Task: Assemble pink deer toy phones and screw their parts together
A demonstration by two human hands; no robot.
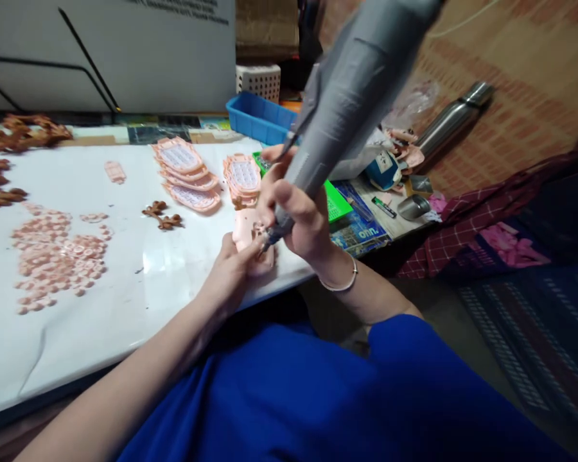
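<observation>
My right hand (301,215) is wrapped round a grey power screwdriver (340,106), tilted with its tip down at the left. The tip meets a pink plastic part (245,229) near the table's front edge. My left hand (231,266) grips that part from the near side, thumb close to the tip. Just beyond, a stack of pink frames with pale grids (242,176) stands beside a larger fanned stack (183,170). A small brown cluster (162,215) lies to the left. The underside of the pink part is hidden.
Many small pink pieces (60,256) and brown clusters (22,133) cover the left of the white table (173,282). A blue tray (260,119) and a green tray (336,202) stand behind my hands. At the right are a steel bottle (455,122) and a metal cup (413,206).
</observation>
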